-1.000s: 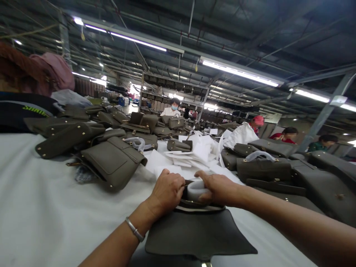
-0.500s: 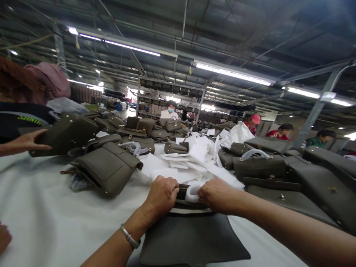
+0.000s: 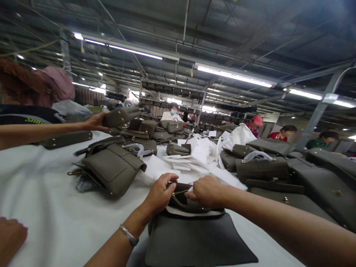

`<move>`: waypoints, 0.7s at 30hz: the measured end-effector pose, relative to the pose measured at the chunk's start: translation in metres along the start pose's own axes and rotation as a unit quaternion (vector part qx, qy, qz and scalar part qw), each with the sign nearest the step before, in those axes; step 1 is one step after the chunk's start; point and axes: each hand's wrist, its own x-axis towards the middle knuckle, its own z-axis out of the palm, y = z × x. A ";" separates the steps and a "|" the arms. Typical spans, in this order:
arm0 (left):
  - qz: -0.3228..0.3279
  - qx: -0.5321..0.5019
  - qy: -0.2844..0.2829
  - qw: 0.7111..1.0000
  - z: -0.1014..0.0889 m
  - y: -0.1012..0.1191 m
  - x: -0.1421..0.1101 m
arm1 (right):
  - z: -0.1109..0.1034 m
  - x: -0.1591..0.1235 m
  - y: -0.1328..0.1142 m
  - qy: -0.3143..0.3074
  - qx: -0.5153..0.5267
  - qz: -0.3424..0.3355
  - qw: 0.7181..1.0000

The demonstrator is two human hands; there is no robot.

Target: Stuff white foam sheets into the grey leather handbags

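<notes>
Fluorescent tubes (image 3: 233, 76) light a steel-roofed workshop, where olive handbags crowd a bench (image 3: 55, 193) spread with white cloth. At the bench's near left corner rests a co-worker's hand (image 3: 11, 235), half out of view; farther along the left edge, another outstretched co-worker's arm (image 3: 47, 131) ends in a hand gripping a raised bag (image 3: 118, 116). A studded handbag (image 3: 112, 167) lies tilted just to the right, near other bags. Next, the wearer's left hand (image 3: 160, 193), a silver bracelet (image 3: 128, 235) at its wrist, pinches the left end of the mouth of an open handbag (image 3: 198, 237), its flap spread toward the bench's near edge at center. Across the bench, a masked person in white (image 3: 168, 115) stands among more bags. White sheets (image 3: 191, 157) pile up beyond the open handbag. The right hand (image 3: 207, 191) closes on white padding (image 3: 190, 194) at the mouth, mostly hidden by the fingers. Along the right edge, a handbag with a wrapped handle (image 3: 263, 172) sits among others, with a red-capped person (image 3: 255, 124) behind.
</notes>
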 end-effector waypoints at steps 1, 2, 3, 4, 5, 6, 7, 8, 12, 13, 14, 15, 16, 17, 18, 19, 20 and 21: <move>-0.013 -0.014 -0.003 1.000 0.001 -0.001 0.001 | 0.000 0.001 -0.002 0.002 0.000 -0.002 1.000; -0.027 -0.029 -0.005 0.999 0.001 -0.002 0.001 | 0.000 0.001 -0.004 0.004 0.000 -0.003 1.000; -0.042 -0.044 -0.008 0.998 0.002 -0.002 0.002 | 0.000 0.002 -0.005 0.005 0.002 -0.003 1.000; -0.056 -0.060 -0.013 0.997 0.002 -0.003 0.003 | 0.000 0.002 -0.007 0.005 0.006 -0.005 1.000; -0.070 -0.077 -0.020 0.994 0.003 -0.004 0.004 | 0.002 0.003 -0.009 0.003 0.014 -0.008 1.000; -0.084 -0.094 -0.029 0.992 0.004 -0.005 0.004 | 0.004 0.004 -0.011 0.000 0.024 -0.013 1.000; -0.097 -0.112 -0.037 0.988 0.005 -0.006 0.004 | 0.007 0.005 -0.012 -0.004 0.037 -0.019 0.999; -0.108 -0.128 -0.045 0.985 0.006 -0.007 0.004 | 0.010 0.005 -0.014 -0.009 0.052 -0.026 0.998; -0.130 -0.175 -0.053 0.974 0.009 -0.009 0.003 | 0.021 0.007 -0.012 -0.033 0.119 -0.060 0.990; -0.131 -0.182 -0.051 0.973 0.010 -0.009 0.003 | 0.023 0.008 -0.011 -0.041 0.135 -0.064 0.988; -0.131 -0.189 -0.048 0.972 0.010 -0.008 0.002 | 0.023 0.009 -0.009 -0.048 0.148 -0.064 0.986; -0.132 -0.195 -0.045 0.971 0.009 -0.007 0.002 | 0.023 0.010 -0.008 -0.055 0.160 -0.059 0.984; -0.132 -0.201 -0.041 0.970 0.009 -0.006 0.002 | 0.022 0.012 -0.007 -0.063 0.171 -0.050 0.982; -0.133 -0.205 -0.037 0.969 0.009 -0.005 0.002 | 0.021 0.014 -0.007 -0.073 0.183 -0.039 0.980; -0.134 -0.207 -0.032 0.969 0.008 -0.005 0.002 | 0.019 0.017 -0.007 -0.086 0.196 -0.028 0.976; -0.135 -0.208 -0.027 0.968 0.008 -0.004 0.002 | 0.018 0.019 -0.008 -0.100 0.210 -0.018 0.972; -0.134 -0.208 -0.022 0.969 0.008 -0.004 0.002 | 0.016 0.021 -0.008 -0.114 0.223 -0.008 0.968; -0.134 -0.207 -0.018 0.969 0.008 -0.004 0.002 | 0.015 0.023 -0.008 -0.124 0.234 0.003 0.964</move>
